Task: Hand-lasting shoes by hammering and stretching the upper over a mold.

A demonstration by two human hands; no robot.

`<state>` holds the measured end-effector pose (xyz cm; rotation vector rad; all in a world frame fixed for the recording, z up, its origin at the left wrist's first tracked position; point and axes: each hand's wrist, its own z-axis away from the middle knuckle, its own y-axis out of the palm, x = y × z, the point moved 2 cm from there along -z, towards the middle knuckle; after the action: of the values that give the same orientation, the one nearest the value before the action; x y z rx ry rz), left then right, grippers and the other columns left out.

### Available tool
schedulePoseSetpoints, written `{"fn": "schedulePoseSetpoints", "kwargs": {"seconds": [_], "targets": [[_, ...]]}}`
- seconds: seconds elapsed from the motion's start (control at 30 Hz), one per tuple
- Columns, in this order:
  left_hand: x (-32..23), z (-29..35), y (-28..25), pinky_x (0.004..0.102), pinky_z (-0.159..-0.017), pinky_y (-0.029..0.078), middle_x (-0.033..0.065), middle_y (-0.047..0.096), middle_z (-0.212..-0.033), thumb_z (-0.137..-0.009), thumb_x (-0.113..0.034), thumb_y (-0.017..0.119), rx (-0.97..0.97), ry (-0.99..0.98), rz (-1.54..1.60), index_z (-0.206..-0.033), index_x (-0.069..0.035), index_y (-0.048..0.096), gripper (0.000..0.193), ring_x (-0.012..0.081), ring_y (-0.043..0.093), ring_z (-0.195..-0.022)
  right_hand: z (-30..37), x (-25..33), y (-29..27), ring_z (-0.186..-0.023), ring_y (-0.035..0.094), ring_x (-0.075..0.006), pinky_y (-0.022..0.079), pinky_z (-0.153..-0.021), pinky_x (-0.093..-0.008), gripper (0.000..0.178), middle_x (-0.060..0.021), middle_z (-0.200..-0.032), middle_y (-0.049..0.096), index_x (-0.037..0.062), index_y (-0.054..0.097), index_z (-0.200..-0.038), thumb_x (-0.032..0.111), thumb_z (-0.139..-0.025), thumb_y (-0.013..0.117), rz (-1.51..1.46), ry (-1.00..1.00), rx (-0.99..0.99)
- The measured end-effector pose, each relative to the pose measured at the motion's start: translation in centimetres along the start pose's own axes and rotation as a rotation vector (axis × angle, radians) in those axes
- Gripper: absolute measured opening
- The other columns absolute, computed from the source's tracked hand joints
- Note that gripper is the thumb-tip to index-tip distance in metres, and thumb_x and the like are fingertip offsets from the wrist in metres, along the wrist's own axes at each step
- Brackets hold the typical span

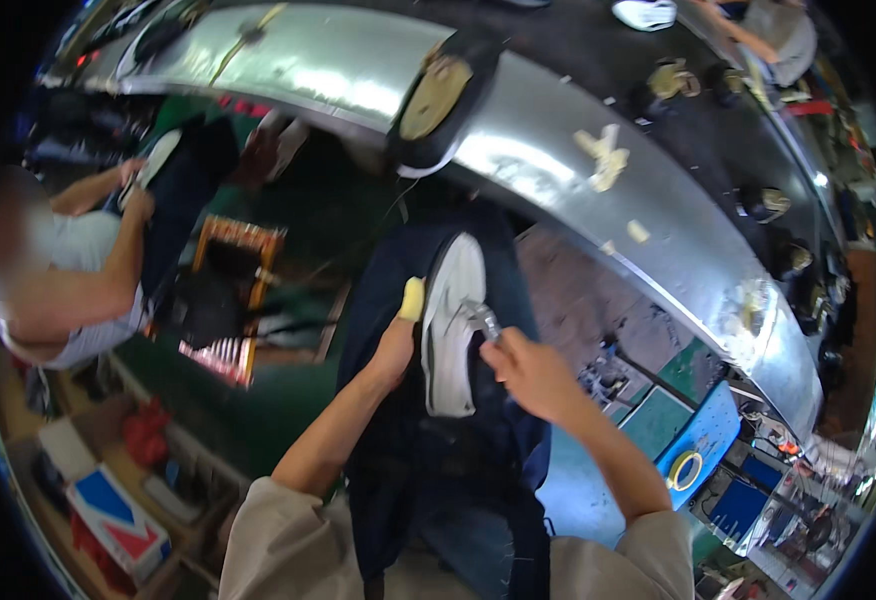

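A shoe [450, 350] lies across my lap with its pale sole facing up and its toe pointing away from me. My left hand [394, 345] is closed on the shoe's left edge; a yellow cover [412, 299] wraps the thumb. In my closed right hand [541, 377] is a short metal hand tool [482, 320], its tip over the middle of the sole. Blur hides the tool's exact kind, and whether the tip touches the sole I cannot tell. Dark cloth [378, 280] covers my legs beneath the shoe.
Beyond my knees curves a metal bench edge [548, 150], with a dark shoe [438, 100] on it. Several shoes stand on the dark belt [598, 60] behind. A co-worker [83, 250] at left handles another shoe. A blue stool [713, 430] bearing a tape roll [685, 470] stands right.
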<state>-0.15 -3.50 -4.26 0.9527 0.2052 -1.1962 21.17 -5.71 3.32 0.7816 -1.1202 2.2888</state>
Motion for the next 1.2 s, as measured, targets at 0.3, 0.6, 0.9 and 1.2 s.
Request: {"fn": "schedulePoseSetpoints", "kwargs": {"seconds": [0.3,0.6,0.9,1.2], "targets": [[1.7,2.8,-0.3,0.0349,-0.123,0.029,0.0089,0.040,-0.162,-0.114,-0.043,0.035,0.019,0.226,-0.106,-0.165,-0.010,0.027,0.061,0.0208,0.039,-0.148,-1.0,3.0,0.1,-0.070,0.069,-0.0210,0.054,-0.070,-0.0336,0.035,-0.0094,-0.083,0.071,0.0008,0.058,-0.110,0.035,-0.109,0.051,-0.291,-0.062,0.223],[2.1,3.2,-0.7,0.0353,-0.126,0.022,0.0086,0.028,-0.169,-0.114,-0.021,0.040,0.108,0.403,-0.337,-0.165,-0.010,0.027,0.053,0.0212,0.029,-0.154,0.6,5.1,-2.3,-0.073,0.070,-0.0384,0.053,-0.063,-0.0475,0.024,-0.0180,-0.081,0.070,0.0008,0.055,-0.099,0.024,-0.102,0.062,0.553,-0.360,0.072],[2.6,2.1,-1.5,0.0375,-0.125,0.025,0.0098,0.032,-0.167,-0.110,-0.025,0.045,0.052,0.149,0.014,-0.167,-0.010,0.012,0.068,0.0219,0.032,-0.152,-1.2,3.4,3.3,-0.070,0.069,-0.0430,0.053,-0.060,-0.0501,0.033,-0.0211,-0.071,0.067,-0.0004,0.052,-0.097,0.031,-0.105,0.059,0.274,-0.211,-0.069],[2.7,2.1,-4.1,0.0403,-0.118,0.036,0.0277,0.048,-0.151,-0.103,-0.023,0.047,-0.112,0.370,-0.805,-0.156,0.003,0.029,0.062,0.0382,0.046,-0.143,-1.2,3.1,0.6,-0.068,0.071,-0.0219,0.055,-0.058,-0.0326,0.029,-0.0098,-0.087,0.073,0.0019,0.055,-0.110,0.031,-0.110,0.050,-0.379,0.138,0.308]]}}
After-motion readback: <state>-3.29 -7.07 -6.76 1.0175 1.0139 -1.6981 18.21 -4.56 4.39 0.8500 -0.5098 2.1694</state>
